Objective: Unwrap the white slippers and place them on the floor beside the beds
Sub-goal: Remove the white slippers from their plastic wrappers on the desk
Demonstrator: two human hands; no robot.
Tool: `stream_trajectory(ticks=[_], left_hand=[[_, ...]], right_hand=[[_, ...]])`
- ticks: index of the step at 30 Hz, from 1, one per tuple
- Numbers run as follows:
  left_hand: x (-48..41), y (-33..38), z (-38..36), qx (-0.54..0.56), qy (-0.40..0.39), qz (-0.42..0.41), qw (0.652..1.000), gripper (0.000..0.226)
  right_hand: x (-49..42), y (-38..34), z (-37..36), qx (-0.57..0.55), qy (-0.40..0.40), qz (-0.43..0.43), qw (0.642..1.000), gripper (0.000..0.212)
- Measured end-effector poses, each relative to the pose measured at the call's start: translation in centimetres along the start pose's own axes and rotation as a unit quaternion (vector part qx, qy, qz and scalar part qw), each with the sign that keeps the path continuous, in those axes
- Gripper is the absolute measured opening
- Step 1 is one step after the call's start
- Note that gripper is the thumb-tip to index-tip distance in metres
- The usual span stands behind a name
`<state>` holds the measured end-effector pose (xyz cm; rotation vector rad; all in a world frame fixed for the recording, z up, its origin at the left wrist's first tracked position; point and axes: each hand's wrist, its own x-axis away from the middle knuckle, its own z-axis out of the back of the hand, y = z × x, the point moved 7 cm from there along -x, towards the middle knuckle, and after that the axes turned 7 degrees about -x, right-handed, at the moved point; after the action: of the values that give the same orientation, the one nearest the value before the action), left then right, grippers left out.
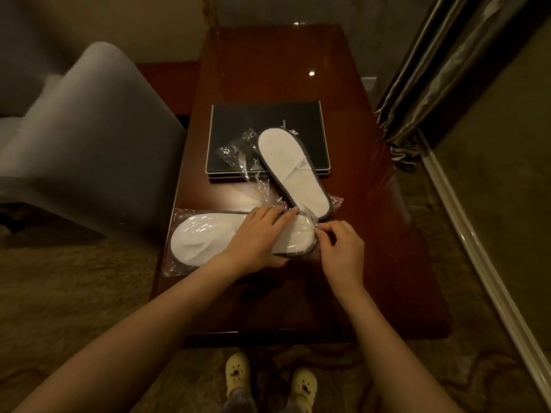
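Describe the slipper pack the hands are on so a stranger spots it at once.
On the reddish wooden table, look along its left edge. The slipper pack lies crosswise there, glossy plastic over it, the left hand resting on it. The other slippers slant across the black folder.

Glossy reddish worktop [298, 70] is standing before me, carrying stacked black folders [238, 120] mid-top. Wrapped slippers [202, 236] are lying at its near left edge. Bare slipper [286, 162] is lying half on the folders, half on the worktop.

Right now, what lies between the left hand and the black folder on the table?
In the head view, between the left hand and the black folder lies crumpled clear plastic wrap, with the other white slipper slanting beside it.
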<state>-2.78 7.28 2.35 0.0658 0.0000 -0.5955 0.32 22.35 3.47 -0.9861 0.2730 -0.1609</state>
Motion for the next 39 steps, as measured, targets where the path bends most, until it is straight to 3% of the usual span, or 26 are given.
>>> stream_trajectory(ticks=[6,9,11,14,16,18,22,26,29,34,39], left_hand=[[0.1,-1.3,4.0,0.053,0.045,0.035,0.997,0.103],[0.1,-1.4,4.6,0.058,0.036,0.048,0.997,0.103],[0.3,-1.3,4.6,0.050,0.035,0.047,0.997,0.103],[0.8,-1.5,4.8,0.048,0.041,0.054,0.997,0.103],[1.1,-1.8,5.0,0.048,0.046,0.059,0.996,0.103],[1.1,-1.9,5.4,0.065,0.055,0.066,0.994,0.102],[1.1,-2.6,6.0,0.111,0.054,0.090,0.988,0.102],[1.6,-3.3,5.7,0.152,0.033,0.102,0.983,0.104],[1.8,-3.4,5.5,0.162,0.025,0.117,0.980,0.104],[2.2,-2.7,6.1,0.042,0.043,0.086,0.995,0.103],[2.2,-0.5,6.8,-0.011,0.078,0.039,0.996,0.102]], right_hand=[[-1.9,-0.2,2.0,-0.065,0.085,-0.029,0.994,0.011],[-1.9,1.8,1.4,-0.131,0.059,-0.124,0.982,0.014],[-1.6,2.1,1.2,-0.135,0.030,-0.145,0.980,0.017],[-1.3,0.1,2.8,-0.109,0.047,-0.074,0.990,0.022],[-0.8,-3.0,4.2,-0.082,0.065,0.046,0.993,0.023],[-0.1,-5.8,4.0,-0.031,0.013,0.156,0.987,0.024],[0.9,-5.2,2.0,0.074,-0.120,0.163,0.976,0.016],[1.7,-4.7,2.5,0.058,-0.084,0.205,0.973,0.008],[2.3,-4.3,2.5,0.033,-0.040,0.176,0.983,0.008],[1.0,-2.5,1.3,-0.074,-0.130,0.014,0.989,0.009],[-1.7,-5.8,0.3,-0.151,-0.187,-0.004,0.971,0.009]])
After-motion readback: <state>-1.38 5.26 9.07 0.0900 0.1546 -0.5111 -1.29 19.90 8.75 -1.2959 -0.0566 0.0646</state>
